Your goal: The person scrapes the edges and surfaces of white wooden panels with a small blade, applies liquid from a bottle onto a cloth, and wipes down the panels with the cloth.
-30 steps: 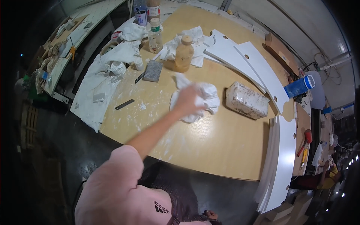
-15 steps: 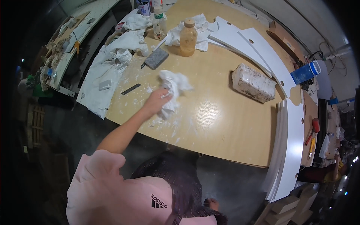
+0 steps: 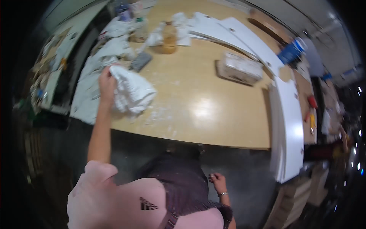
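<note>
At the table's left side, my left hand [image 3: 108, 81] grips a white cloth [image 3: 133, 92] by its upper corner. The cloth hangs spread out over the tabletop, beside a white sheet [image 3: 84, 97] that drapes over the left edge. A grey block [image 3: 141, 62] lies just beyond the cloth. White smears [image 3: 158, 114] mark the wooden table [image 3: 213, 129] to its right. Down by my side, off the table, is my right hand [image 3: 218, 183], its fingers curled; a small dark spot shows at the fingertips, too blurred to name.
An amber bottle [image 3: 169, 40] and a clear bottle [image 3: 140, 30] stand at the back left. A whitish rectangular block [image 3: 241, 68] sits right of centre. White panels [image 3: 291, 126] line the right side, near a blue container [image 3: 291, 51] and a red mallet [image 3: 312, 101].
My left hand has moved left with the cloth, which was bunched on the table and now hangs spread. The view has shifted, and more of my right hand and forearm shows.
</note>
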A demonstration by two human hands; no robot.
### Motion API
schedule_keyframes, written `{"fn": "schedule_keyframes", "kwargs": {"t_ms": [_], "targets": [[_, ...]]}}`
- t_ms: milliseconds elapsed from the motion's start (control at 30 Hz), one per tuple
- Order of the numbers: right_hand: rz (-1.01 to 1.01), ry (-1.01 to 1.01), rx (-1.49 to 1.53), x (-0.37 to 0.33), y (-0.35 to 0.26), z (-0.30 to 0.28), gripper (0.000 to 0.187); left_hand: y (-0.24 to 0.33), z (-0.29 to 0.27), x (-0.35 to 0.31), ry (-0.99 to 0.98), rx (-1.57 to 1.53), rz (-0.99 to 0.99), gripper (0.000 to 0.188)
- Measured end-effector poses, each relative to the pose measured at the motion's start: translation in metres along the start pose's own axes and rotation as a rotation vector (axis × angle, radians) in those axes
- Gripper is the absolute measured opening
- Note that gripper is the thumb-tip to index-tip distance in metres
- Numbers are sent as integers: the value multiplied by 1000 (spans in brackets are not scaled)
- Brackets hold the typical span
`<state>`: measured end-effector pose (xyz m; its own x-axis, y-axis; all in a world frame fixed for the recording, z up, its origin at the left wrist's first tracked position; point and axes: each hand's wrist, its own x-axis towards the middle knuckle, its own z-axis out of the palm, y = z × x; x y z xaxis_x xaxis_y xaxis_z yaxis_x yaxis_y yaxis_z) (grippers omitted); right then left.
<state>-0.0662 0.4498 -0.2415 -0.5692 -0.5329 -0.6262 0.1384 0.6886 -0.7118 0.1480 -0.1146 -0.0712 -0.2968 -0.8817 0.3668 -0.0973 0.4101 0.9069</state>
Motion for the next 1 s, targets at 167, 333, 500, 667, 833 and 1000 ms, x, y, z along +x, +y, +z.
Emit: {"fn": "schedule_keyframes", "kwargs": {"t_ms": [167, 333, 500, 667, 833, 1000], "targets": [[459, 86, -283, -35, 156, -18, 18, 8, 5, -22, -68, 48, -3, 36], [500, 211, 28, -91, 202, -82, 18, 7, 46, -13, -443, 770, -36, 44], [440, 643, 569, -67, 121, -151, 21, 7, 27, 38, -228, 1302, 176, 51], [35, 797, 1272, -56, 66, -270, 45, 153, 216, 27, -937, 506, 380, 46], [-202, 644, 1497, -17, 36, -359, 68, 177, 471, 48, -1071, 172, 84, 38], [-357, 577, 880, 23, -4, -389, 58, 119, 696, 92, -902, 372, 175, 52]]}}
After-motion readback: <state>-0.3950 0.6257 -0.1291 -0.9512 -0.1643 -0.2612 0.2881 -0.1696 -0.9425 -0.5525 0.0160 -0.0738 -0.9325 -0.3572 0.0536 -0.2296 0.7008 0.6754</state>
